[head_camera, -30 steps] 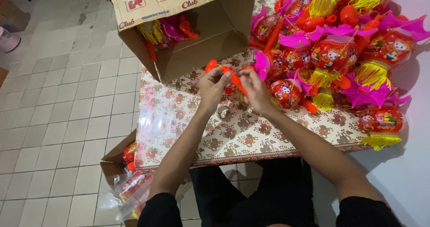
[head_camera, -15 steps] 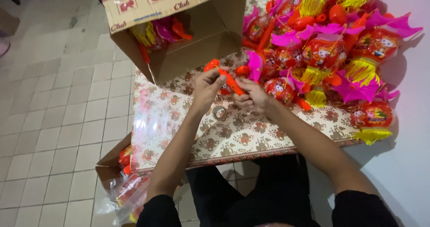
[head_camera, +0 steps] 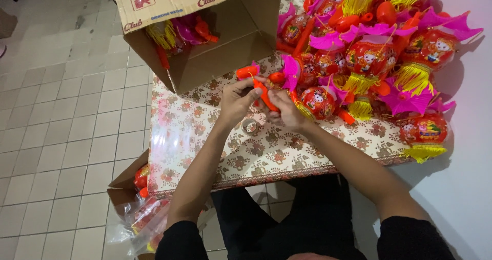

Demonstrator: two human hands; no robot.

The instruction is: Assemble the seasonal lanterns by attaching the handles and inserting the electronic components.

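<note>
Left hand: your left hand (head_camera: 237, 100) is curled over the upper end of the orange plastic handle (head_camera: 265, 97), thumb and fingers pinched on it.
Right hand: your right hand (head_camera: 285, 114) cups the handle from below, fingers closed around its lower end — both hands meet on the one part.
Handle position: held in the air just above the flowered tablecloth (head_camera: 205, 132), between the open cardboard box (head_camera: 215, 60) and the heap of red lanterns (head_camera: 369, 55).
Risk — snapped part: the handle looks thin; if you bend or twist it between two tight grips, it is likely to crack.
Risk — pulled lantern: the nearest lantern (head_camera: 316, 102) lies just beside your right hand, and whether a string joins it to the handle cannot be told. A sharp tug could drag it off the heap.
Risk — tangled tassels: yellow tassels (head_camera: 412, 78) and pink paper fins (head_camera: 407, 101) lie close together; a sweeping wrist could snag or tear them.
Risk — rolling item: the small tape roll (head_camera: 250, 126) sits on the cloth under your hands; a dropped elbow could knock it to the floor.
Risk — edge fall: the lantern (head_camera: 424, 132) at the near table edge overhangs, so a jolt to the table may tip it off.
</note>
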